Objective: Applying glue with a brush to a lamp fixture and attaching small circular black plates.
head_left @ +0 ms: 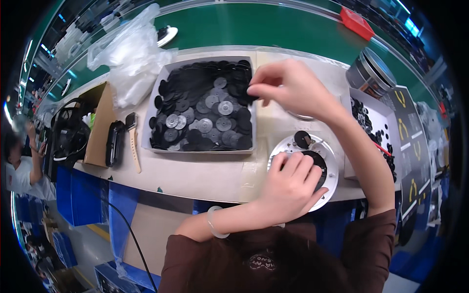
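Observation:
My left hand [288, 183] is closed over a white round base [333, 171], its fingers bent down onto the dark part inside. They cover much of that part. A small black disc [302, 139] lies at the base's far side, just beyond my fingers. My right hand [288, 84] is raised at the right wall of a shallow white box [200, 152]. Thumb and forefinger pinch together there, with a dark disc edge at their tips. Black plastic discs [195, 107] fill the box in a heap, several showing ridged, shiny faces.
A second white box [352, 166] with small black parts and a red stick stands at the right, before a grey can [371, 73]. Left are plastic bags [134, 68], a brush [133, 141] and a cardboard box [97, 124]. Beyond runs a green belt [244, 24] with a red tray [356, 23].

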The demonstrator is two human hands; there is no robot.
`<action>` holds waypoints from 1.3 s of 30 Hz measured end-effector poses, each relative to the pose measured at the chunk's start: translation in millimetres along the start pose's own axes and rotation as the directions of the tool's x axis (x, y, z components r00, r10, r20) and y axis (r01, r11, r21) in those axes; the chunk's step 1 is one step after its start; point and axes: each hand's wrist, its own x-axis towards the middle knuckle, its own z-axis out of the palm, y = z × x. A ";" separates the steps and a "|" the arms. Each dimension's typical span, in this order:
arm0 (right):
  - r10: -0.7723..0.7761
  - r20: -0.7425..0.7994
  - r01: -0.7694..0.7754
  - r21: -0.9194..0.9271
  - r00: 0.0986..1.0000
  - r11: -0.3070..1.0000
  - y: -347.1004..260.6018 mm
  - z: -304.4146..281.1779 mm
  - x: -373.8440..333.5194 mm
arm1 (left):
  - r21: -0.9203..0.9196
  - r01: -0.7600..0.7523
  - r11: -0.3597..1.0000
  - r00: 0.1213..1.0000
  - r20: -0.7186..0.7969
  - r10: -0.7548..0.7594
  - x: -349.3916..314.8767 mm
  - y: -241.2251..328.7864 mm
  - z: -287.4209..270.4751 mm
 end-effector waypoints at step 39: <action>0.218 -0.678 -0.386 -0.106 0.703 0.916 17.5 -66.3 -175.1 | 0.125 0.014 0.992 0.976 0.216 -0.041 9.7 -0.3 -13.5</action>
